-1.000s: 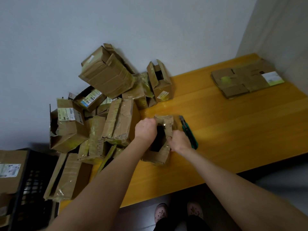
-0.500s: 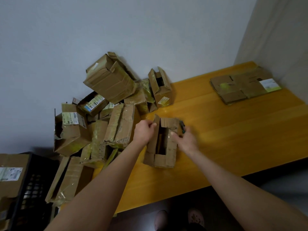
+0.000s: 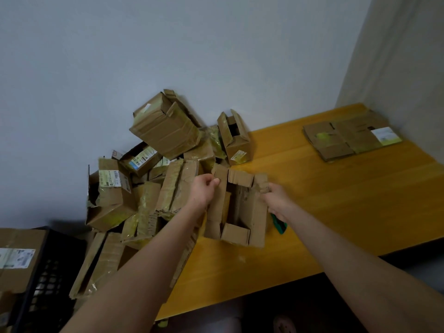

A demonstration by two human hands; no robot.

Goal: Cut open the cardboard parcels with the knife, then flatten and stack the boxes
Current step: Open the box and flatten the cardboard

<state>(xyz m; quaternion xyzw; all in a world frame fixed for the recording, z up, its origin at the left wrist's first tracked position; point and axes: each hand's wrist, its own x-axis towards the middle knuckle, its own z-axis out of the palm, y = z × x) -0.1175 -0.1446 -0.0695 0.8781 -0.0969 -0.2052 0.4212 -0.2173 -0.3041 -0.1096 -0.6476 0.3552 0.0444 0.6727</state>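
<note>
A yellow wooden table runs along the grey wall into the corner. Its left end is buried under a heap of cardboard parcels, some taped shut, some gaping, tumbled against the wall. At the lower left stands a black crate with another labelled carton in it. In the far right corner of the table lies a low stack of flattened boxes.

The box being worked on sits on the table just right of the heap, flaps open. The left hand pinches the upper left flap between thumb and curled fingers. The right hand grasps the upper right flap, fingers closed over its torn edge. The green knife lies on the table just beside the box's right wall, mostly hidden under the right wrist.
</note>
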